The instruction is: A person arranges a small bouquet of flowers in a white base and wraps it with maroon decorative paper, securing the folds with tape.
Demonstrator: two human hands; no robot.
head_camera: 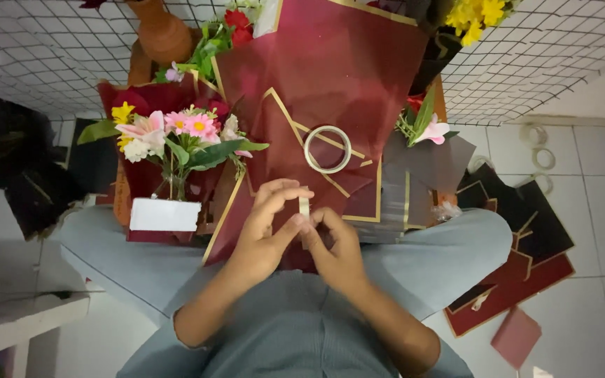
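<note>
A short strip of tape (pixel 304 207) stands upright between both hands, just below the tape roll (pixel 328 149). The left hand (pixel 264 234) pinches the strip's lower end with thumb and fingers, and the right hand (pixel 334 248) pinches it from the other side, fingertips touching. The roll lies flat on dark red wrapping paper (pixel 330 70) with gold edging. Left of the roll sits a bunch of flowers (pixel 176 136) (pink, yellow and white ones). Right of the roll, more wrapping sheets (pixel 519 273) lie on the tiled floor (pixel 596 210).
</note>
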